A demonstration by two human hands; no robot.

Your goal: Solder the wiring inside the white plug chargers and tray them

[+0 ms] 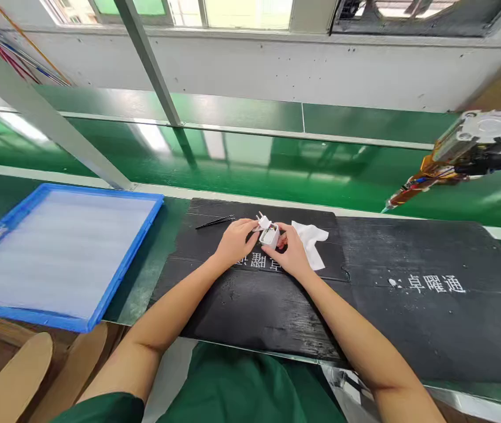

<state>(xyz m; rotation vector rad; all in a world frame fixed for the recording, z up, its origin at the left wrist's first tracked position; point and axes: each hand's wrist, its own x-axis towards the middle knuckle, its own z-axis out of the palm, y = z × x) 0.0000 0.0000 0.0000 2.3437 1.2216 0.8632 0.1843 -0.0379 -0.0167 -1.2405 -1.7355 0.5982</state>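
Both hands meet over a black mat, close to its far edge. My left hand (238, 238) pinches a white plug piece (264, 222) whose metal prongs point up and away. Just below it, my right hand (292, 251) grips a small white charger housing (270, 236) with an open top and parts visible inside. The plug piece sits at the housing's open end; whether they are joined I cannot tell. A white cloth (312, 242) lies crumpled beside my right hand. Dark tweezers (215, 222) rest on the mat left of my left hand.
A blue-rimmed tray (127, 258) with a whitish base stands on the left. At the right, a glue-dispenser-like nozzle (402, 197) hangs over the green conveyor (241, 170). White crumbs (394, 283) lie on the right black mat (430, 329). Cardboard pieces (16, 376) are below left.
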